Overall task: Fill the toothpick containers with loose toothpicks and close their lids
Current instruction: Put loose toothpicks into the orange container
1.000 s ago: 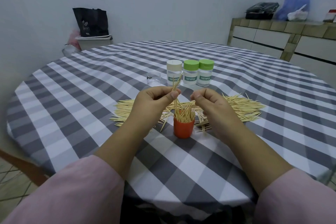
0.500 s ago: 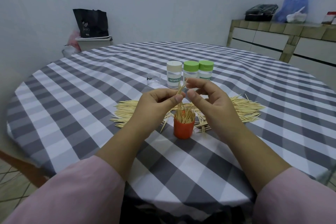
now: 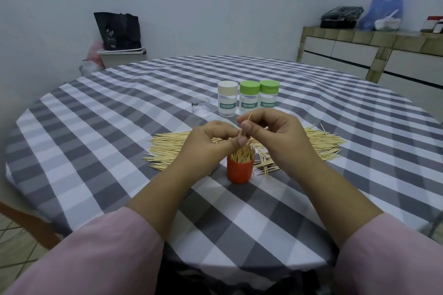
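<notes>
An orange toothpick container stands open on the checked tablecloth, with many toothpicks standing in it. Just above it my left hand and my right hand both pinch a small bundle of toothpicks, held upright. Loose toothpicks lie spread on the cloth behind and beside the container. Farther back stand three closed containers labelled TOOTHPICK: one with a cream lid and two with green lids.
A clear plastic lid or cup sits left of the closed containers. The round table has a grey and white checked cloth. A tiled counter with bags stands at the right, a bin by the far wall.
My right hand has moved left to meet the left hand and now pinches the same toothpick bundle above the orange container. The left hand has barely moved.
</notes>
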